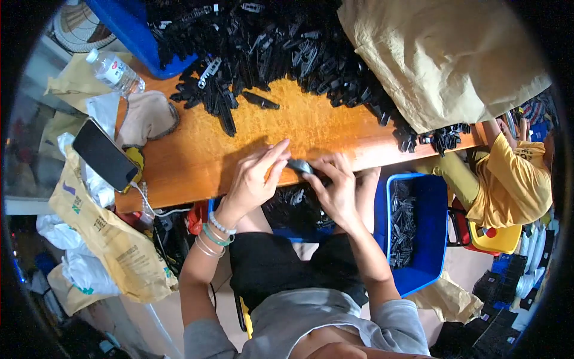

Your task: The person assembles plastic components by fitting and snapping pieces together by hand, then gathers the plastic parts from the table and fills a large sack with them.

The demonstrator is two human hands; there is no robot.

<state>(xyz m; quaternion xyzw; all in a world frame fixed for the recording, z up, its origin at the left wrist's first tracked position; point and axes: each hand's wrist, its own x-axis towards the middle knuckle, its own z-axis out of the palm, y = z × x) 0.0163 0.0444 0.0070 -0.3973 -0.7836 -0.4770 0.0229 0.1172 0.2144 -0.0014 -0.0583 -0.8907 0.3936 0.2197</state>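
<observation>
My right hand [336, 186] pinches a small dark plastic piece [299, 166] between thumb and fingers, just over the table's near edge. Its fingers are slightly blurred. Beside the piece's left end is my left hand [254, 179], with fingers stretched out and apart; whether a fingertip touches the piece I cannot tell. Below both hands, between my knees, a blue bin holds black plastic parts [293, 206]. A big heap of similar black clip-like parts [269, 48] covers the far side of the wooden table [197, 149]. One loose black part [261, 100] lies at the heap's near edge.
A large brown paper sheet [442, 60] covers the heap's right side. At left are a water bottle [118, 73], a cloth [149, 116] and a phone [104, 154] with a cable. Another blue bin [429, 230] of black parts stands right. A person in yellow [514, 179] sits beyond.
</observation>
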